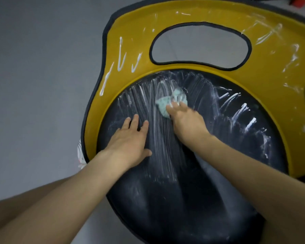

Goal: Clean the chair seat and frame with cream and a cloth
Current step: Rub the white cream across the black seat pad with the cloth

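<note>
A round black chair seat [218,173] fills the middle of the view, streaked with white cream. A yellow frame [136,37] with dark edging and an oval cut-out curves around its far side, with lines of cream on it. My right hand [187,124] presses a small pale green cloth [167,104] onto the far part of the seat; the cloth is blurred. My left hand [130,143] lies flat on the seat's left side, fingers straight.
Grey floor [42,67] surrounds the chair on the left and behind. A white patterned object [80,155] peeks out under the frame's left edge. Something red [299,4] sits at the top right corner.
</note>
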`<act>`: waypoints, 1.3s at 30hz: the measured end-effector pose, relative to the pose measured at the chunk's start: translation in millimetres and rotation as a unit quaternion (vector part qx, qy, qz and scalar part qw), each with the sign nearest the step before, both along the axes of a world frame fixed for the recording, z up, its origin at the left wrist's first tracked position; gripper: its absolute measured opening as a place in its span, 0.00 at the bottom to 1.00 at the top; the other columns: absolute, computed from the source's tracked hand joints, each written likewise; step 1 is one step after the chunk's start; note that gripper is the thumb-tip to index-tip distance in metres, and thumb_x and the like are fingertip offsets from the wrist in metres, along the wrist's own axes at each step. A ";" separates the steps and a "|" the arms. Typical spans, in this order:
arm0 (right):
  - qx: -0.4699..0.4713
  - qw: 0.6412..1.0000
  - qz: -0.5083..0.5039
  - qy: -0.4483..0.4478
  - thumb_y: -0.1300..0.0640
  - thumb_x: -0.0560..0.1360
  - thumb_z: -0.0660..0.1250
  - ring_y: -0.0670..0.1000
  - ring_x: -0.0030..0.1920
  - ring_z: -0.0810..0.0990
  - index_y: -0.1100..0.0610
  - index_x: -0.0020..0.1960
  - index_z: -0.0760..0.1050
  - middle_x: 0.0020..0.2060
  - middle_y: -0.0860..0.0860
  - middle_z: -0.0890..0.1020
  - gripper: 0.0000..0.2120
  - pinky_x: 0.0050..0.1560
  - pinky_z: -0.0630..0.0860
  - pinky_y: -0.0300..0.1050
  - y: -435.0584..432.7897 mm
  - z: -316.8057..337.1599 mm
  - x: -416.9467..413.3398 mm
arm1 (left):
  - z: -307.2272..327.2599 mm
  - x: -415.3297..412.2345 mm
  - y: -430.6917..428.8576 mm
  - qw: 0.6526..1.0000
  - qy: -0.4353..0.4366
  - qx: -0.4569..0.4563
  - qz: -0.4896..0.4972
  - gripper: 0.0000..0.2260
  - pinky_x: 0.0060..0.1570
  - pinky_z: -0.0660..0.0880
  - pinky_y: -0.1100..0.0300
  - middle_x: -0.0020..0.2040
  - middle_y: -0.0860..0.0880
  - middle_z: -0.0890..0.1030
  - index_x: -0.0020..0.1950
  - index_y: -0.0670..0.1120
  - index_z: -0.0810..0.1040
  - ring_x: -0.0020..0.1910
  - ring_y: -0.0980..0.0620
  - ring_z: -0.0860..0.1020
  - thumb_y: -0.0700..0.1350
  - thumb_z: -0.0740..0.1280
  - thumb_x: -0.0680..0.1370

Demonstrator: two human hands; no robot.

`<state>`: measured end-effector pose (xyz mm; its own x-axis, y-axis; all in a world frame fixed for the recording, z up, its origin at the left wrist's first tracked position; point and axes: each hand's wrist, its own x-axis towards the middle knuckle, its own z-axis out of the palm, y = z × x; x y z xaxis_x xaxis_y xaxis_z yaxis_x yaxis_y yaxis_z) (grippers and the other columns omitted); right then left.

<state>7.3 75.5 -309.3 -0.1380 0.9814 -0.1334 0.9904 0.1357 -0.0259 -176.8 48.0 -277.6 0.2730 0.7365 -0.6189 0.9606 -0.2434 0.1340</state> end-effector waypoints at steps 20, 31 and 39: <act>0.030 0.999 -0.011 -0.040 0.67 0.75 0.57 0.64 0.53 0.79 0.54 0.60 0.72 0.58 0.58 0.76 0.17 0.47 0.73 0.54 117.4 -10.7 49.3 | -7.5 35.8 23.8 0.998 -0.015 0.032 -0.058 0.42 0.78 0.48 0.51 0.80 0.48 0.31 0.81 0.53 0.35 0.80 0.48 0.37 0.63 0.61 0.81; 0.008 0.999 0.024 0.021 0.63 0.74 0.68 0.53 0.70 0.72 0.53 0.70 0.70 0.67 0.49 0.73 0.25 0.47 0.80 0.47 -91.9 5.1 86.4 | -13.2 93.7 14.5 0.994 -0.062 0.053 -0.067 0.42 0.79 0.47 0.47 0.81 0.46 0.34 0.82 0.50 0.38 0.81 0.44 0.38 0.61 0.63 0.81; 0.016 0.996 -0.070 -0.044 0.68 0.74 0.59 0.63 0.56 0.78 0.55 0.63 0.71 0.63 0.57 0.75 0.20 0.51 0.76 0.56 72.7 -5.6 117.3 | -8.8 97.3 8.8 0.995 -0.062 0.036 -0.063 0.40 0.78 0.46 0.50 0.81 0.48 0.33 0.82 0.52 0.39 0.81 0.47 0.37 0.62 0.61 0.82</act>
<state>124.6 148.2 -314.8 0.0105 0.9941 -0.1078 0.9980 -0.0037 0.0633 -79.5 56.8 -286.4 0.4375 0.7332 -0.5206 0.8988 -0.3747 0.2277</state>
